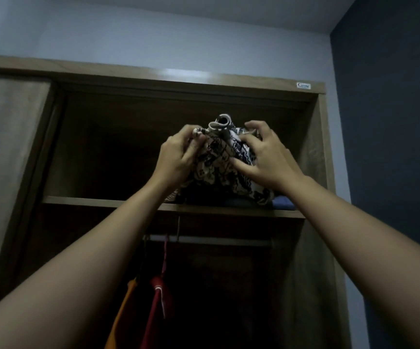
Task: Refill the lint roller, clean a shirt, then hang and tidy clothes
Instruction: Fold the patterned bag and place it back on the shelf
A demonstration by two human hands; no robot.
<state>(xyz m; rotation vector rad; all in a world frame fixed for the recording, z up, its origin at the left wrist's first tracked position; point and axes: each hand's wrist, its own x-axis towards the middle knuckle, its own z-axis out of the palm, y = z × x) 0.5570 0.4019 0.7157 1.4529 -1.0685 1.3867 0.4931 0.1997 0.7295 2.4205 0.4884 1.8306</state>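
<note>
Reaching up into the open wardrobe (178,80), above the rail (216,240) with a red garment (157,298) and an orange garment (126,311) hung on it, to the top shelf (103,201). Seating the patterned bundle (216,157) there on dark folded clothes, beside a blue folded piece (283,204), probably tidying it away. Gripping from both sides, left hand (176,157) and right hand (266,157), fingers curled into the cloth, seemingly to stop the folds spilling.

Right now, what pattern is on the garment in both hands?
The garment is white with dark printed motifs; head view.
</note>
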